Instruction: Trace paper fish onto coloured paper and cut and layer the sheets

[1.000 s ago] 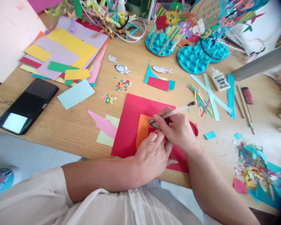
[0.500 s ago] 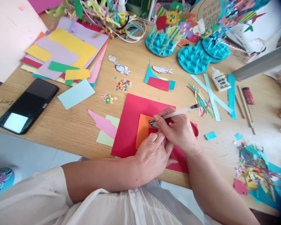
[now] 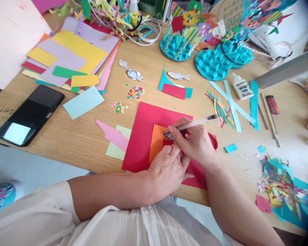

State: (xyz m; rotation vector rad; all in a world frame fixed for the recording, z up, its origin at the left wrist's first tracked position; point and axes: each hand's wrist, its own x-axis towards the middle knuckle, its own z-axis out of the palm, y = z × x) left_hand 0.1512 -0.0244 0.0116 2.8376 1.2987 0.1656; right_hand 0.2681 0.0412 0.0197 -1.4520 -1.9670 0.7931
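My right hand (image 3: 195,143) is closed round a white pen (image 3: 197,123) with a black end, its tip down at a small paper fish (image 3: 168,135). The fish lies on an orange paper (image 3: 156,140), which rests on a large red sheet (image 3: 149,116). Pressed on the papers just below the fish is my left hand (image 3: 168,167), its fingers partly bent and touching my right hand. A red looped thing (image 3: 215,141) shows behind my right hand; the rest of it is hidden.
A phone (image 3: 30,114) and stacked coloured papers (image 3: 74,51) lie left. Beyond the red sheet are paper fish (image 3: 178,76) and confetti (image 3: 136,92). A glue bottle (image 3: 242,87), paper strips (image 3: 232,106), a lighter (image 3: 272,104) and a scrap pile (image 3: 279,184) are at the right.
The pen's black end has tilted very slightly. Otherwise both hands and the papers look the same.
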